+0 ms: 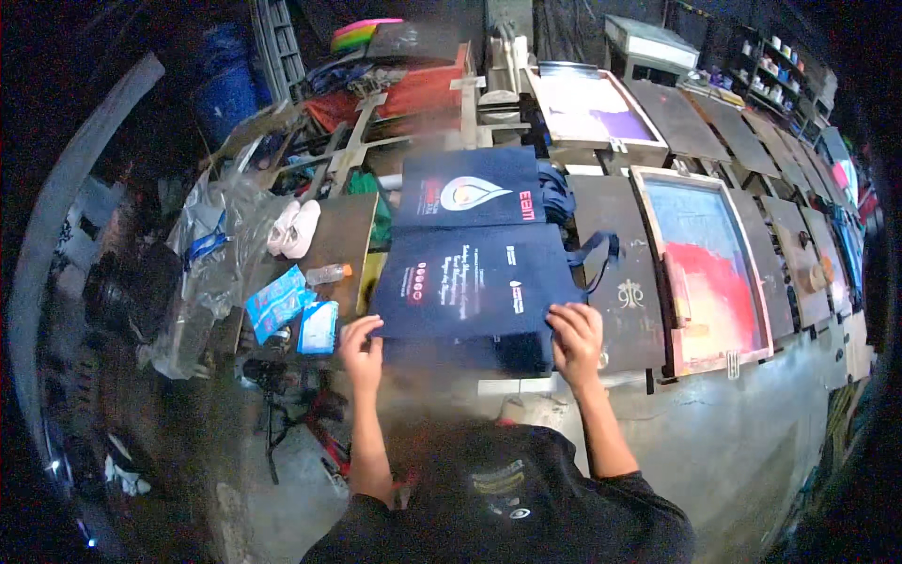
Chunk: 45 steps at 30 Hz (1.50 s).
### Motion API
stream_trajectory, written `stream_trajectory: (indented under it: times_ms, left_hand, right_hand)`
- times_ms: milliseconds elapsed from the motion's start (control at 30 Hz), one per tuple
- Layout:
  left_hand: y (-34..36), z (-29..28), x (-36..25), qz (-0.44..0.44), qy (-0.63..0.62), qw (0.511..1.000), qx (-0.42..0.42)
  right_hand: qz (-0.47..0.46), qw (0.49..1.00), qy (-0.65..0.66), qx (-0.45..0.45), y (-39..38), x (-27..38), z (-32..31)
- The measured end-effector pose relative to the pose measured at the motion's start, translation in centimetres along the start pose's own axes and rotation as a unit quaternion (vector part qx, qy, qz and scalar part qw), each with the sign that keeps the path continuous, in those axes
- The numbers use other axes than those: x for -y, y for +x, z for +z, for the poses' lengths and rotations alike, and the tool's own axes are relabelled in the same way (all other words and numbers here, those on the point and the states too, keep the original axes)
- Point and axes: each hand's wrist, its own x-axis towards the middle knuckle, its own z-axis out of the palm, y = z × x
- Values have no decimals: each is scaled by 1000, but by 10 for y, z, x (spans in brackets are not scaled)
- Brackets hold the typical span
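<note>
A navy fabric tote bag [413,324] with white and pink print lies in front of me, its near part sagging over the table's front edge. My left hand [360,353] is closed at its near left corner, fingers bent over the fabric. At the near right edge my right hand [576,338] pinches the same bag between thumb and fingers. Dark handles [594,252] stick out on its right side. Just beyond lies a second navy bag [427,179] with a white drop-shaped print. The fingertips' exact grip on the cloth is partly hidden.
On the left are pale shoes [293,229], a small bottle with orange cap [329,274], blue packets [275,303] and clear plastic wrap [202,268]. To the right, a wood-framed printing screen [705,273] carries red ink; another framed screen [601,105] stands farther back.
</note>
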Motion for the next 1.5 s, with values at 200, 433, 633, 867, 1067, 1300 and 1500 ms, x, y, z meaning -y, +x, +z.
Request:
stream_trajectory:
  times_ms: [200,433,633,867,1067,1300,1500]
  left_hand:
    - [-41,54,84,-11,46,995,88]
    - [-41,58,98,-29,71,992,96]
    - [-55,51,101,-60,72,989,110]
    - [-53,42,107,-22,76,991,105]
    - [-62,41,112,-56,65,991,101]
    - [-63,42,110,-52,77,990,102]
    - [-65,42,110,-29,82,990,107]
  right_hand:
    - [59,994,-9,88,-90,-38,72]
    - [125,987,-31,93,-97,-22,83]
    - [119,988,-29,92,-92,-17,77]
    - [123,988,-22,92,-98,-7,83]
    - [137,985,-25,103,-105,-2,87]
    - [138,981,-23,134,-110,-3,80]
    - [128,980,-15,152,-118,-14,82]
